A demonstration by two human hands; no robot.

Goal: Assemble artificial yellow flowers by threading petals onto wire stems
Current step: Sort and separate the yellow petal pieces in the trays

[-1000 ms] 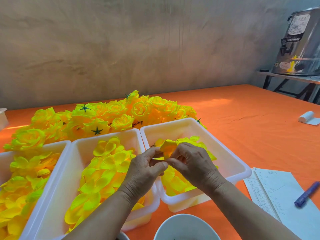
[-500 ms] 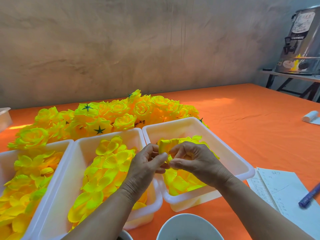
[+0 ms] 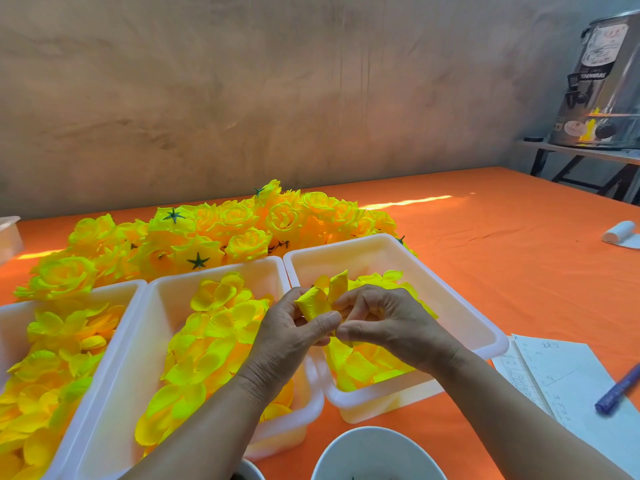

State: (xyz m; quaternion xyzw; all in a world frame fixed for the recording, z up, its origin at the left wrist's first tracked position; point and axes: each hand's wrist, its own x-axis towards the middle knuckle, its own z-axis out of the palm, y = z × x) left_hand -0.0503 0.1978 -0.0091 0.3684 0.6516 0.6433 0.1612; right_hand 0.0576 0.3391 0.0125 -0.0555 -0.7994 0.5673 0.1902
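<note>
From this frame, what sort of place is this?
Probably a small craft workshop: white bins of loose yellow petals, a heap of finished flowers on an orange table, and a tally sheet with a pen.

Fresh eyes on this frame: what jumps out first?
The heap of finished yellow flowers at the back of the orange table. In front, three white bins of loose petals; over the rightmost, the left hand and right hand pinch a folded petal piece.
</note>
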